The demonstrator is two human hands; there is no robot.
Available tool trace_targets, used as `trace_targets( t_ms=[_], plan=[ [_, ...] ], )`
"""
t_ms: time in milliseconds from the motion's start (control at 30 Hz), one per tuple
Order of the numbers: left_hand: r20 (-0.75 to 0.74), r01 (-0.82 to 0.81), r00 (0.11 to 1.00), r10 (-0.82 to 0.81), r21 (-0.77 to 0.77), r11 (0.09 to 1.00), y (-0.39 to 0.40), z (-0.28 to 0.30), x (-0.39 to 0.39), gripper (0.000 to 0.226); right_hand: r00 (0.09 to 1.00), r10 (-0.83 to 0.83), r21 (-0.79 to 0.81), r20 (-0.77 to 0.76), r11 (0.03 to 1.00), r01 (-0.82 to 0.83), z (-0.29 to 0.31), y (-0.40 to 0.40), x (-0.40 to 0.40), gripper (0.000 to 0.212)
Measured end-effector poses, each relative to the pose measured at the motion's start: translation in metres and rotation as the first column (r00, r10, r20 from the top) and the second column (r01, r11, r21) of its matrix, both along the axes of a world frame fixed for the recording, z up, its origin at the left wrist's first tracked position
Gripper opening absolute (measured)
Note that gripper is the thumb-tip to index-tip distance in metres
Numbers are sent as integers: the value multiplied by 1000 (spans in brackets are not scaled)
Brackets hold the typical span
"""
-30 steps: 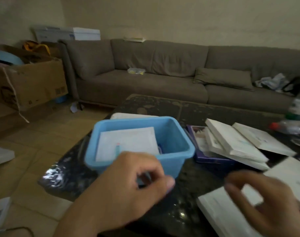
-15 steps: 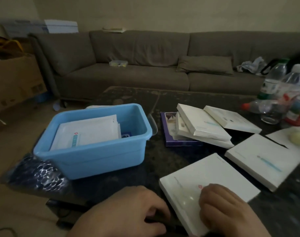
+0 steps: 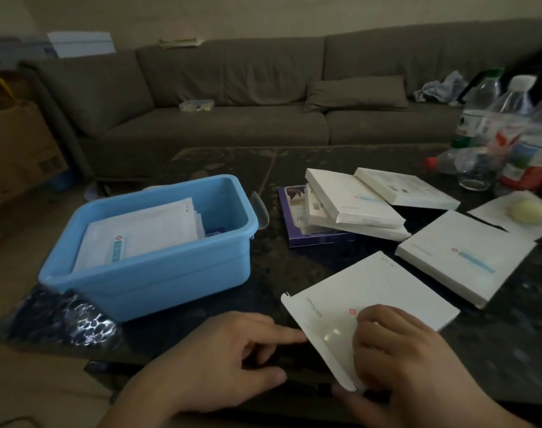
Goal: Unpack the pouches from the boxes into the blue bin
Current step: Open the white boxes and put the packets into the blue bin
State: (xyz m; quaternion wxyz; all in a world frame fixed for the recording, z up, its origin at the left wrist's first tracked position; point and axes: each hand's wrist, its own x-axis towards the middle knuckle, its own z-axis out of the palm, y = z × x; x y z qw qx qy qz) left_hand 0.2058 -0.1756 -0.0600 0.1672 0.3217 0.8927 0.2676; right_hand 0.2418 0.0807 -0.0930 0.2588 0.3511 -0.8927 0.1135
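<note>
Both hands work one box [image 3: 371, 298]: right hand [image 3: 408, 359] grips its near corner, left hand [image 3: 220, 362], loosely open, fingertip touching its edge.

Bottles [image 3: 522, 131] cut off rightward.
</note>
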Motion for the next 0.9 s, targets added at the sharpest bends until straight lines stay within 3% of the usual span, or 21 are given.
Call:
trace_targets(
  t_ms=[100,267,433,633,800,900],
  plan=[
    [-41,-20,999,22,41,999,6,-4,2,53,996,-34,-133,87,990,45,0,0,-1,35],
    [-276,-35,956,99,229,973,25,-13,3,27,978,-128,-389,165,903,183,2,-3,-4,39],
    [-448,65,890,86,312,948,40,-24,2,46,976,-177,-505,128,835,218,5,-9,-4,44],
    [-599,123,800,-43,93,988,55,-27,5,47,975,-183,-571,122,791,220,7,-6,-2,38],
    [-695,106,718,-27,72,992,65,-37,6,41,977,-186,-595,107,775,213,10,-7,-1,49],
    [-715,103,699,35,149,983,69,-45,7,41,975,-194,-600,109,769,221,10,-7,-1,53]
  ],
)
